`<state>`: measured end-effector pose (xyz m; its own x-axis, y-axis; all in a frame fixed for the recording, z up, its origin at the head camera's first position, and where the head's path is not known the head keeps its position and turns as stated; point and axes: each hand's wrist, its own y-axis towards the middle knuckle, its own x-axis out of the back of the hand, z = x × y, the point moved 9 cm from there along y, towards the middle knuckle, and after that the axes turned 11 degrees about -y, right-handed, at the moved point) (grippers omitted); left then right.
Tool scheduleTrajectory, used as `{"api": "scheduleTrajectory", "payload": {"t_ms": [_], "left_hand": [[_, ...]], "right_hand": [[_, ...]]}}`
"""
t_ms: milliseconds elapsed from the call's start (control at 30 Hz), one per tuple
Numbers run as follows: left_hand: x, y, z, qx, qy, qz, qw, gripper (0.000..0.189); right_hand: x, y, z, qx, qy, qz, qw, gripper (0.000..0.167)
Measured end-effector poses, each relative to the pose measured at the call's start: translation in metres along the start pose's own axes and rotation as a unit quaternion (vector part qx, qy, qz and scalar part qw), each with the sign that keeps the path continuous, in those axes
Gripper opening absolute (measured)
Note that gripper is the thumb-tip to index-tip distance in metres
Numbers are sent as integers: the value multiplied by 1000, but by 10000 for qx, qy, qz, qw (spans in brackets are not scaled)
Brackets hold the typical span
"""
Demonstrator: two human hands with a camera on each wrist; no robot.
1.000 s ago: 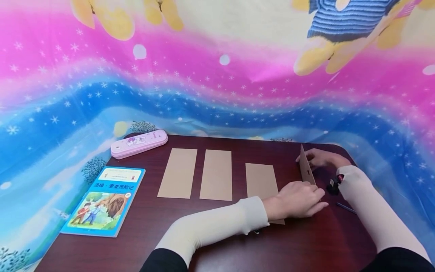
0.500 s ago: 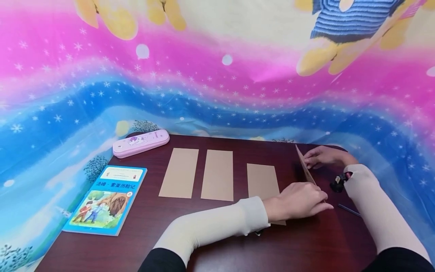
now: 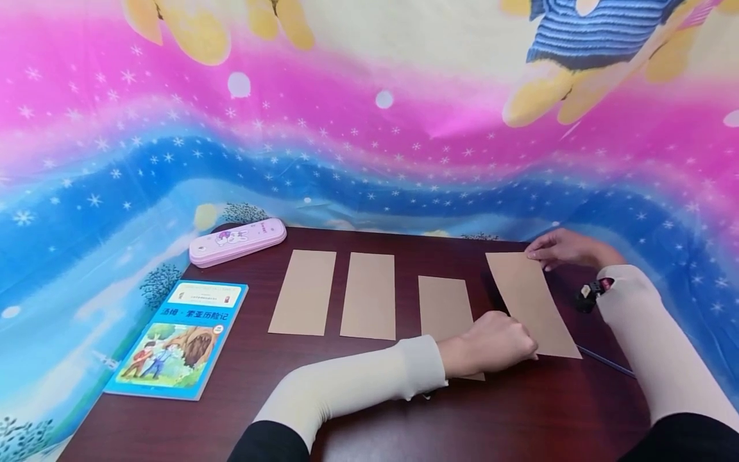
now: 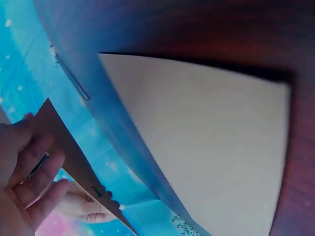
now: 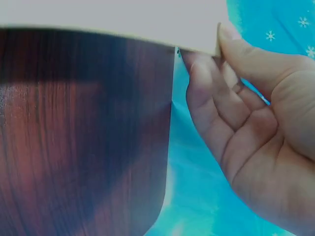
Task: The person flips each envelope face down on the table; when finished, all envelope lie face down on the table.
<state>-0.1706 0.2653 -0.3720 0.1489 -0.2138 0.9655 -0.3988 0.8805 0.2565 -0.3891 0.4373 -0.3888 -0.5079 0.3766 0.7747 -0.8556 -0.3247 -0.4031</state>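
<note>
A plain brown paper card (image 3: 534, 298) slants above the right part of the table, one broad face turned up. My left hand (image 3: 496, 340) pinches its near left corner. At the far right corner my right hand (image 3: 568, 247) grips it; the right wrist view shows thumb and fingers on that corner of the card (image 5: 113, 17). In the left wrist view a small dark mark shows on the underside of the held card (image 4: 74, 147). A similar card (image 3: 444, 301) lies flat just left of it, its near part hidden by my left hand and wrist.
Two more brown cards, one (image 3: 303, 292) beside the other (image 3: 367, 295), lie on the dark table (image 3: 369, 410). A blue book (image 3: 179, 340) and a pink pencil case (image 3: 238, 242) are at the left. A thin pen-like stick (image 3: 609, 362) lies by my right sleeve. A patterned cloth (image 3: 369, 160) hangs behind.
The held card has turned from nearly upright, edge toward the head camera, to slanting with its broad face up. My right hand has moved up and away; my left hand has shifted slightly left.
</note>
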Motion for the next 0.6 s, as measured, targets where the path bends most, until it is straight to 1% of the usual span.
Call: {"api": "scheduleTrajectory", "payload": {"t_ms": [67, 133, 233, 333, 433, 500, 600], "left_hand": [[-6, -1, -1, -71, 303, 43, 9995, 31], [-12, -2, -2, -77, 433, 132, 9989, 30], [-20, -1, -1, 48, 372, 273, 9989, 26], [-30, 1, 1, 267, 244, 491, 9981, 22], [-41, 3, 3, 500, 147, 752, 9958, 22], [-46, 4, 5, 646, 83, 903, 9938, 23], [-49, 4, 10, 850, -8, 1007, 9913, 23]], "right_hand": [[0, 2, 0, -25, -98, -81, 9999, 42], [-2, 5, 0, -31, -194, -154, 9997, 41], [-5, 9, -3, -48, -336, -288, 9990, 38], [-7, 10, -7, -49, -685, -373, 9969, 35], [-11, 11, -12, -44, -1022, -376, 9940, 33], [-14, 12, -14, -33, -1122, -367, 9930, 32], [-16, 16, -17, -27, -1188, -434, 9920, 30]]}}
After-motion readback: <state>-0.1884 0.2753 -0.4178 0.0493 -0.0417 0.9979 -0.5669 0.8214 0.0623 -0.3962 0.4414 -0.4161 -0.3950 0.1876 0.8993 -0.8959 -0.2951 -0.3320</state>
